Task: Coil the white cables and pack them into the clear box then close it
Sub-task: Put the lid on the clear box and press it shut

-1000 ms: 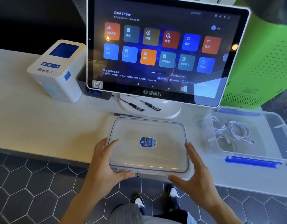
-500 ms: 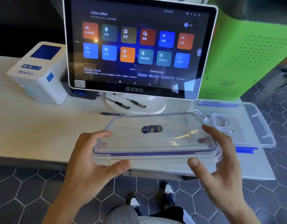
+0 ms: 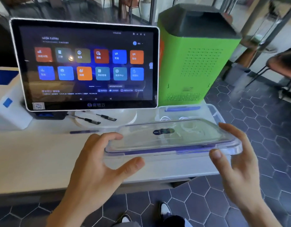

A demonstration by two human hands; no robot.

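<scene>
Fingers (image 3: pixel 108 136) and thumbs of both hands pinch the clear lid's (image 3: pixel 171 141) ends, holding it level above the open box (image 3: pixel 213 112) for closing.

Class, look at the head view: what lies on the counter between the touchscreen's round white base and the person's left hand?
A dark blue pen lies on the white counter between base and left hand.

The white cables (image 3: pixel 189 128) show only as faint loops through the clear lid (image 3: pixel 171 138), which covers most of the clear box (image 3: pixel 212 112) at the desk's (image 3: pixel 35 161) right edge. The white printer (image 3: pixel 8 102) is cut off by the left edge. The screen's (image 3: pixel 87 66) labels are too blurred to read.
</scene>
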